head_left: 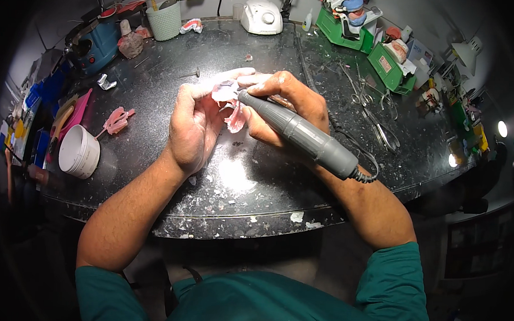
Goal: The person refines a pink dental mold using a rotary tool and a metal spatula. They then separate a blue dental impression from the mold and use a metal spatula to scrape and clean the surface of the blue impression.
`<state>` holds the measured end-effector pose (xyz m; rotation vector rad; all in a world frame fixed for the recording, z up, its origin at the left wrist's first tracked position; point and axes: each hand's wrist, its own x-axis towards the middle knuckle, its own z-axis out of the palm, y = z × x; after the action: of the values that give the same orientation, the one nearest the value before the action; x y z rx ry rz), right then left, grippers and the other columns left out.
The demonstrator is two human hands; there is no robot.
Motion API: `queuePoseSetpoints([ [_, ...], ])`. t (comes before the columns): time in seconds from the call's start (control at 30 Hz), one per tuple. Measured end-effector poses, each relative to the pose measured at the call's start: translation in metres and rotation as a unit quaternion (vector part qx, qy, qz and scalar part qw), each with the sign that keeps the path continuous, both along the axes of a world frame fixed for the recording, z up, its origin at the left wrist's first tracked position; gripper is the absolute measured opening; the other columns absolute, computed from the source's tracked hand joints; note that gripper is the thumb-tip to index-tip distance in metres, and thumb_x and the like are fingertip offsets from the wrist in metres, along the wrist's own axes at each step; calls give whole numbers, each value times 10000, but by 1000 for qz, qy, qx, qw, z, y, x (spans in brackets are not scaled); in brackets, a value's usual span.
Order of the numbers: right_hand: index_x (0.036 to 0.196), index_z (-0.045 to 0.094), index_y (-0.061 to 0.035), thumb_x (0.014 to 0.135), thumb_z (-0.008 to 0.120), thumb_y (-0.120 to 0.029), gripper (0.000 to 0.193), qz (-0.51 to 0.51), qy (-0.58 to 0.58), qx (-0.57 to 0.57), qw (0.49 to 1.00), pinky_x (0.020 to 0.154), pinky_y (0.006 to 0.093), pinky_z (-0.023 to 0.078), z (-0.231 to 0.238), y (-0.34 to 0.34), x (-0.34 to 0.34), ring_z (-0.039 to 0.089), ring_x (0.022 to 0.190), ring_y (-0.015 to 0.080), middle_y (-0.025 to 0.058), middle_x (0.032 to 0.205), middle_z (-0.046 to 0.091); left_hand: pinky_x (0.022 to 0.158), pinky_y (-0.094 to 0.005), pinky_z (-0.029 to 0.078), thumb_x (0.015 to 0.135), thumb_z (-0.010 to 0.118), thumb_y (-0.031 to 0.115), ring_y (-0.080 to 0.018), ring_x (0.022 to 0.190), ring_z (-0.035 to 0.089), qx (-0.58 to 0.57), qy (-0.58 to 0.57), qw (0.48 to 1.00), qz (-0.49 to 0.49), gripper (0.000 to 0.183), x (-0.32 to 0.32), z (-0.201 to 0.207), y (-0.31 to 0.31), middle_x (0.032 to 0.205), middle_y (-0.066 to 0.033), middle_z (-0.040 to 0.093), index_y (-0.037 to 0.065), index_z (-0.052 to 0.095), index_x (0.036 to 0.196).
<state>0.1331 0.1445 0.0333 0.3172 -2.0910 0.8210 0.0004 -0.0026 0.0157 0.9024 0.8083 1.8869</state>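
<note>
Near the middle of the dark bench, my left hand grips a pink denture base with a whitish upper part. White dust covers the fingers. My right hand is closed around a grey rotary handpiece, held slantwise with its front end against the denture base. The bur at its tip is too small and hidden to make out. A black coiled cord runs from the handpiece's back end. To the left of my left hand lies another pink, branched piece, beside a white tub.
A white control box stands at the back. Green bins with dental models are at back right, with several scissors and pliers before them. At left are a blue machine and a woven pot. White scraps litter the bench.
</note>
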Motion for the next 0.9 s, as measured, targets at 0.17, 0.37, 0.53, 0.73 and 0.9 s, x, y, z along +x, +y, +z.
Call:
queuePoseSetpoints([
  [0.17,1036,630,-9,850,744,-91,233,-19,25,-18,999,846,344,564,7,8,1,674,897,181,107,975,689,1053,-389,423,1033,297,393,-216,1179,580,0,51,997,54,596,3,6,3,1319,-142,610,-28,513,1395],
  [0.37,827,675,-23,853,707,-310,290,-252,-212,-277,903,578,313,507,35,86,20,636,648,157,61,736,651,911,-312,457,1079,330,370,-172,1039,612,-66,161,967,187,457,-4,5,0,1144,-108,662,25,599,1212],
  [0.53,963,732,62,787,717,-463,553,-395,-486,-87,774,655,405,541,23,140,45,688,685,288,184,808,711,618,-242,364,1043,267,556,-87,723,537,-144,80,974,156,588,0,18,1,896,-31,672,101,639,1071],
  [0.73,996,746,57,793,716,-621,709,-420,-559,-9,715,777,424,561,30,133,43,730,818,341,237,909,734,525,-231,376,1043,345,609,-86,643,549,-105,62,987,109,573,-2,17,2,849,-55,666,108,625,1053],
  [0.9,998,762,15,822,704,-650,691,-495,-491,54,714,836,443,558,55,80,36,742,884,337,205,908,751,496,-219,370,1050,360,598,-80,641,531,-130,25,983,125,560,-3,16,-3,821,-44,643,105,626,1045],
])
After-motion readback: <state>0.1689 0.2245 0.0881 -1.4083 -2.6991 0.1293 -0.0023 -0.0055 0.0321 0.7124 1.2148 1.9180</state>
